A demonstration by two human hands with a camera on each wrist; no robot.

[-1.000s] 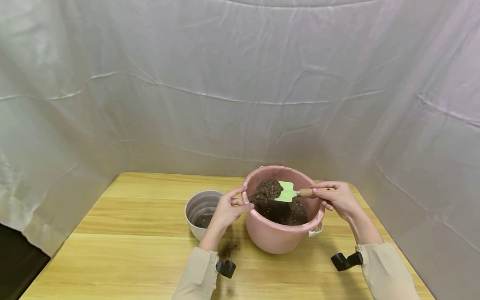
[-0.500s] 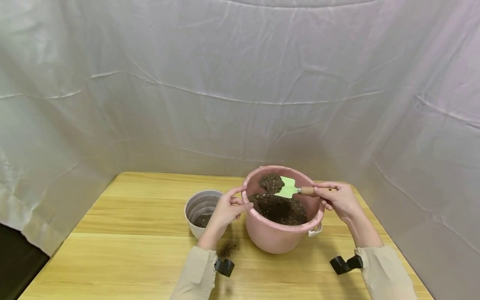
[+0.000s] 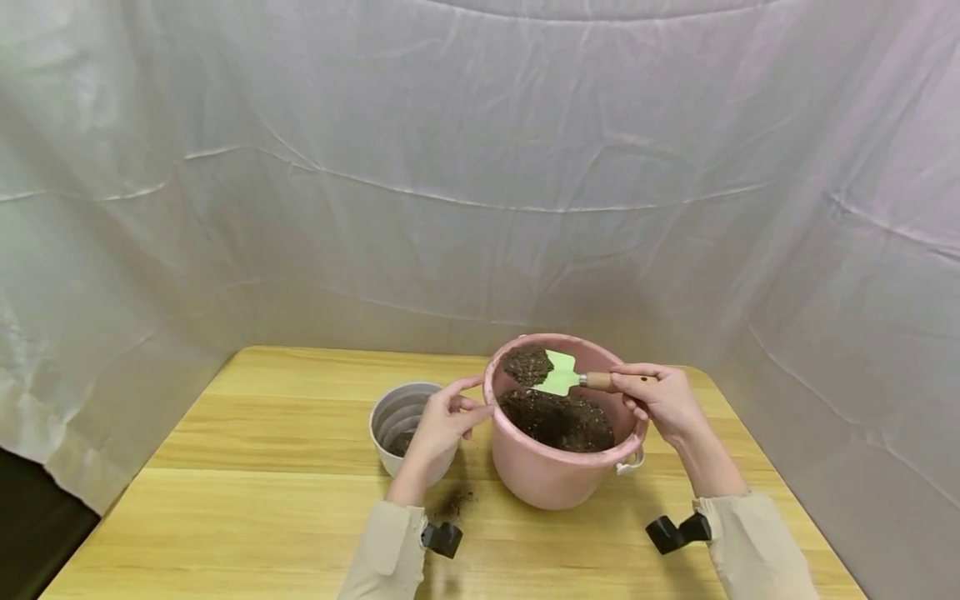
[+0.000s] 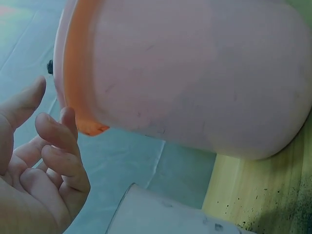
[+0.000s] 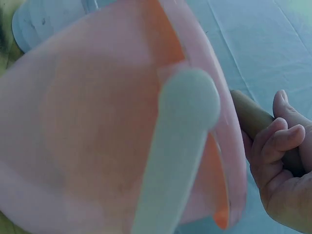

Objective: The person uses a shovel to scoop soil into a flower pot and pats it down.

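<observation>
Hands: my right [image 3: 663,402] gripped one trowel [image 3: 570,380]; my left [image 3: 441,423] lay open beside the bucket [image 3: 558,471].
Counts: one bucket, one pot [image 3: 397,417].
Trowel: lengthwise left-right, blade left.

Pink bucket [image 3: 558,475]: smooth matt plastic. Trowel [image 3: 570,379]: painted metal blade, wooden handle. Table [image 3: 262,500]: satin wood-grain. Backdrop [image 3: 450,167]: creased cloth.

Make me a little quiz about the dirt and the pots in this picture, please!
1. True or false: the trowel carries soil.
2. Which hand holds the trowel's wooden handle? A left hand, B right hand
3. Fill in: the small white pot stands to the ___ of the pink bucket.

Key: 1 true. 2 B. 3 left.
</observation>
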